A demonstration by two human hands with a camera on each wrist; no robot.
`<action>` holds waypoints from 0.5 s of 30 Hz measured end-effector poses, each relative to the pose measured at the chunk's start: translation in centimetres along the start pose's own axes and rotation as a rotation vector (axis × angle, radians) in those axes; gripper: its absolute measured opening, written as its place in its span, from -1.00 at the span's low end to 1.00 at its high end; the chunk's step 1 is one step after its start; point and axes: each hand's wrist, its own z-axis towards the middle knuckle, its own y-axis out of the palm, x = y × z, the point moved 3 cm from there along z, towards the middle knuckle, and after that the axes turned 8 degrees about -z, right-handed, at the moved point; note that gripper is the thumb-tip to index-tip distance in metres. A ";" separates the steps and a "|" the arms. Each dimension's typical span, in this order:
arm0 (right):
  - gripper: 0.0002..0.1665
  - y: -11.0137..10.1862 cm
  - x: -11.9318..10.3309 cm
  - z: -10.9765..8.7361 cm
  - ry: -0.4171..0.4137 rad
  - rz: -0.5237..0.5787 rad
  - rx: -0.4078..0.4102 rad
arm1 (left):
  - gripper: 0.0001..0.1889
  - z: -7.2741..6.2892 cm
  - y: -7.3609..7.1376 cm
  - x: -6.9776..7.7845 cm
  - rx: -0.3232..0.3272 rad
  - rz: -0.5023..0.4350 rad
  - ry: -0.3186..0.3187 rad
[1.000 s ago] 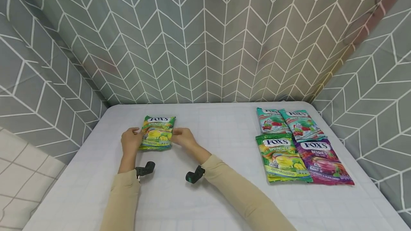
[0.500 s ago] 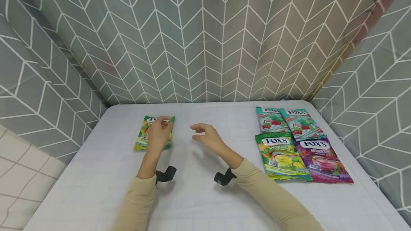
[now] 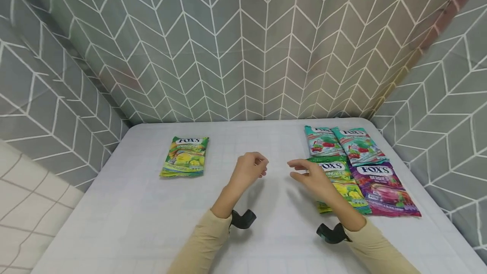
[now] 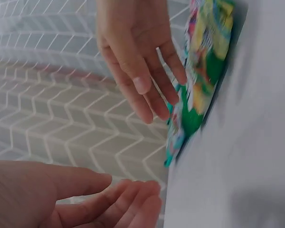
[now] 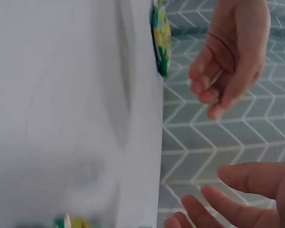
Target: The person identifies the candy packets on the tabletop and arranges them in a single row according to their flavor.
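Both hands hover over the middle of the white table, apart and holding nothing. My left hand (image 3: pixel 247 172) has loosely curled fingers, and the left wrist view shows its thumb and fingers (image 4: pixel 133 199) bare. My right hand (image 3: pixel 317 181), with fingers spread and slightly bent, is beside a green-yellow Fox's Spring Tea candy bag (image 3: pixel 348 189), covering part of it in the head view. Another Spring Tea candy bag (image 3: pixel 185 157) lies flat on the left side of the table, away from both hands.
A purple Fox's Berries bag (image 3: pixel 386 189) lies at the right, beside the covered green bag. Behind them are two teal mint bags, one (image 3: pixel 324 142) left of the other (image 3: pixel 357 146). Patterned grey curtains (image 3: pixel 243 54) border the table (image 3: pixel 129 223).
Both hands have let go of the left Spring Tea bag and moved right across the table, the right hand leading. That bag stays at the left.
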 end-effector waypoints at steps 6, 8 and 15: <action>-0.50 -3.6 3.0 -2.8 0.150 -0.079 -0.018 | -0.85 -0.4 4.8 0.9 -0.101 0.143 0.000; -0.46 -4.5 3.9 -3.5 0.196 -0.095 -0.017 | -0.85 -0.8 6.7 1.0 -0.150 0.188 0.002; -0.38 -6.3 6.1 -4.9 0.234 -0.259 0.016 | -0.78 -1.5 10.8 0.5 -0.312 0.138 -0.080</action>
